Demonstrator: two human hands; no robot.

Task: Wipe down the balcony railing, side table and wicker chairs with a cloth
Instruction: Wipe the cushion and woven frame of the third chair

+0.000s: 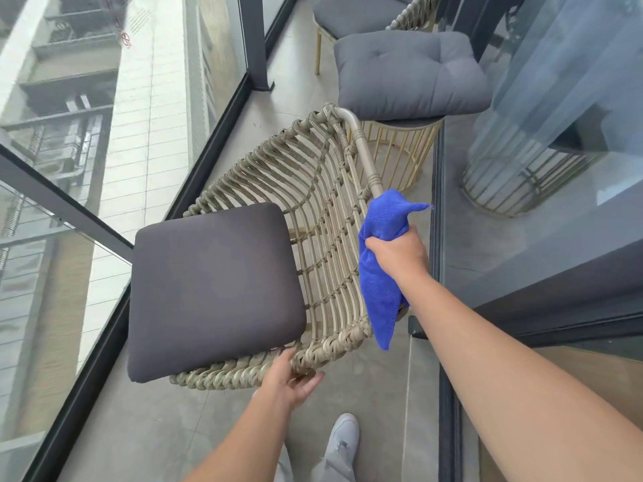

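A beige wicker chair [313, 189] with a dark grey seat cushion [215, 287] stands below me on the balcony floor. My right hand [396, 253] grips a blue cloth [381, 273] bunched around the top rail of the chair's back. My left hand [290, 379] holds the woven armrest end at the chair's near corner, fingers curled under it. The gold-wire side table [400, 154] stands just beyond the chair, with a grey tufted cushion [407, 74] on top. The dark balcony railing [66, 210] with glass panels runs along the left.
A second wicker chair [362, 12] with a grey cushion stands at the far end. A glass sliding door [542, 220] with a dark frame lines the right side. My grey shoe [342, 438] is on the concrete floor below the chair.
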